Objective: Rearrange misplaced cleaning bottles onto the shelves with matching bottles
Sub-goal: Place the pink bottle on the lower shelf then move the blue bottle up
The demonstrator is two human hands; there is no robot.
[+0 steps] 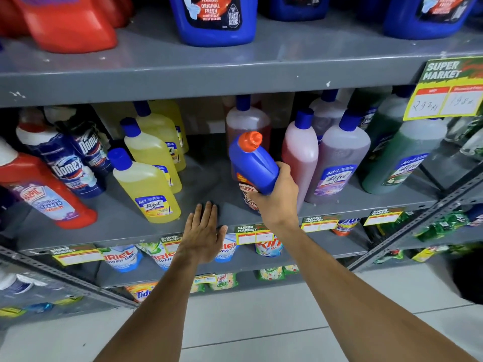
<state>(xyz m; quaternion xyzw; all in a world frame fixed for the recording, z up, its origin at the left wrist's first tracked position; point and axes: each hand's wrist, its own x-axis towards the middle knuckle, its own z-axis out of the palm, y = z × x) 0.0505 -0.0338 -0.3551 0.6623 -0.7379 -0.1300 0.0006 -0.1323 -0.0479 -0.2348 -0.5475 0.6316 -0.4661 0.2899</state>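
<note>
The right hand point(274, 197) grips a blue plastic Harpic bottle with an orange cap point(252, 165) above the grey metal shelf point(203, 184), its long axis tilted, cap pointing up-left, while the left hand point(202, 235) hovers flat, fingers spread, holding nothing, at the shelf's front edge.

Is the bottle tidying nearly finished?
Partly. The yellow bottles already stand together. The right hand grips a blue bottle among pink ones; the left hand is empty. Its matches sit one shelf up. A red bottle by the Domex may need moving.
</note>
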